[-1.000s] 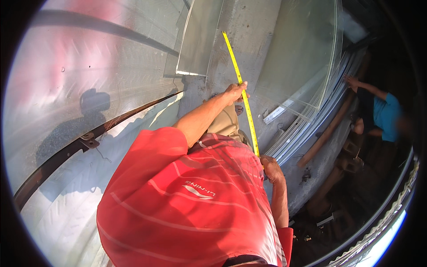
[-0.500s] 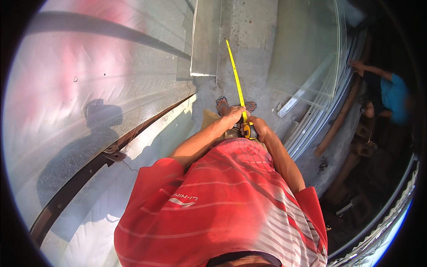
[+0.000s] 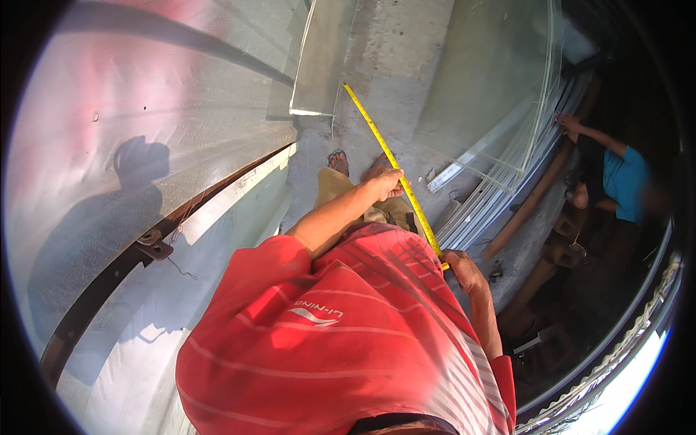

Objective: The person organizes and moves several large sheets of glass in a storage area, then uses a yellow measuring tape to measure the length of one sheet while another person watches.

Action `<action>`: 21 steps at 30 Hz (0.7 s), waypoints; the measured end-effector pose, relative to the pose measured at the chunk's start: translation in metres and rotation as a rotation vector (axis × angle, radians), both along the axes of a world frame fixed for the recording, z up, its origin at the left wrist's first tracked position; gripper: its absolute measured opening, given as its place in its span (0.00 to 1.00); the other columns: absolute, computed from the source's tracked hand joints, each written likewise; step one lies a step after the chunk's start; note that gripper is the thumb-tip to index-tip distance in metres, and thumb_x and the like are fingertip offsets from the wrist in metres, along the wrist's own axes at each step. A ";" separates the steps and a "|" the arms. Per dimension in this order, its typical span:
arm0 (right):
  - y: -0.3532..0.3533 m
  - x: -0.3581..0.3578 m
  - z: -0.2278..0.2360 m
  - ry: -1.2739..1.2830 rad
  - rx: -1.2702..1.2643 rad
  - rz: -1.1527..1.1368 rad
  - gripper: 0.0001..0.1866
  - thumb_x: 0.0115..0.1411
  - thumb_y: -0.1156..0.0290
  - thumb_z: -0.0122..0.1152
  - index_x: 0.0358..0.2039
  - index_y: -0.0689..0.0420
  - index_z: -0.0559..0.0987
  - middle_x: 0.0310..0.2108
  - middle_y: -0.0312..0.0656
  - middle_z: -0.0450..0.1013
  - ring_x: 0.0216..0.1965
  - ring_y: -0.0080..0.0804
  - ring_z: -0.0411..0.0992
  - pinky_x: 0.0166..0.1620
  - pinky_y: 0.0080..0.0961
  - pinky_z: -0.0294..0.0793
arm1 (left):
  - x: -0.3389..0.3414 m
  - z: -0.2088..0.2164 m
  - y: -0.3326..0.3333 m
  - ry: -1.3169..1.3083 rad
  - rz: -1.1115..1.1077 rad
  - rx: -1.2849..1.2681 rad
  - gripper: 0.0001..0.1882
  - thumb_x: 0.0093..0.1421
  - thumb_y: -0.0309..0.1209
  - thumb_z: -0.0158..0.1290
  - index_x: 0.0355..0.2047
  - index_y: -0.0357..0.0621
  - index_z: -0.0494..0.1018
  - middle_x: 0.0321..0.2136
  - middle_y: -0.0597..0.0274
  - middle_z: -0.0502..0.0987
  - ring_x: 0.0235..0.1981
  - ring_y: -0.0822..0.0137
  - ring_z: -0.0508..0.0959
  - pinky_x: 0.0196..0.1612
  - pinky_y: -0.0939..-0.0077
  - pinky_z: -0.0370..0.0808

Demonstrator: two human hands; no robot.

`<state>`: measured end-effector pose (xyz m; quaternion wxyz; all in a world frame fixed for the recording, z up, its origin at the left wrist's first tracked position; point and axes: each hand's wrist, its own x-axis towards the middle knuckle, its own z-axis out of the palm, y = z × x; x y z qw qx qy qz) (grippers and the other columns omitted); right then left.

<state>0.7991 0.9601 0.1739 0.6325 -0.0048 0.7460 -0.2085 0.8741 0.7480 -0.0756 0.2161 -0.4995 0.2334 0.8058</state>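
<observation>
A yellow tape measure [image 3: 420, 210] is drawn out in a long slanting strip in front of my body. Partway along the blade, my left hand [image 3: 385, 183] is closed on it, and the free end reaches past my feet toward the glass panes. Beside my right hip, my right hand [image 3: 464, 270] is closed at the near end of the blade. The tape's case is mostly hidden by that hand, with only a bit of yellow showing.
Glass sheets [image 3: 486, 80] lean at the right, above long pale metal strips [image 3: 478, 217]. A narrower glass pane [image 3: 317, 65] stands at left. A dark metal bar [image 3: 98, 297] runs along the pale sheeting. A person in a blue shirt [image 3: 623, 185] crouches at far right.
My right hand has moved right and back to my hip, drawing out more blade between my hands. The tape now slants more, its free end shifted left.
</observation>
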 end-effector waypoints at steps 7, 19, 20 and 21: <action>0.016 -0.032 -0.015 0.481 -0.141 0.604 0.14 0.55 0.68 0.45 0.29 0.62 0.78 0.31 0.52 0.74 0.35 0.51 0.74 0.40 0.39 0.72 | -0.036 -0.016 0.016 0.006 0.011 0.046 0.11 0.67 0.41 0.44 0.41 0.50 0.66 0.35 0.60 0.79 0.36 0.68 0.78 0.31 0.75 0.75; 0.037 -0.046 -0.039 0.409 -0.050 0.309 0.18 0.54 0.64 0.44 0.27 0.64 0.79 0.31 0.59 0.74 0.36 0.56 0.73 0.41 0.43 0.70 | -0.036 0.008 0.016 0.027 -0.015 -0.005 0.14 0.64 0.44 0.50 0.41 0.50 0.69 0.31 0.63 0.77 0.33 0.67 0.79 0.33 0.76 0.76; 0.034 -0.043 -0.037 0.425 -0.064 0.287 0.18 0.54 0.64 0.44 0.27 0.64 0.79 0.31 0.59 0.74 0.36 0.56 0.73 0.41 0.43 0.70 | -0.033 0.014 0.013 0.019 -0.060 -0.009 0.15 0.63 0.45 0.50 0.42 0.49 0.69 0.30 0.63 0.76 0.33 0.67 0.79 0.33 0.76 0.76; 0.030 -0.040 -0.032 0.409 -0.060 0.290 0.18 0.54 0.63 0.44 0.28 0.64 0.79 0.31 0.59 0.74 0.36 0.56 0.73 0.41 0.43 0.70 | -0.030 0.020 0.012 0.003 -0.084 -0.035 0.16 0.63 0.45 0.50 0.42 0.47 0.69 0.29 0.63 0.76 0.32 0.67 0.79 0.35 0.75 0.76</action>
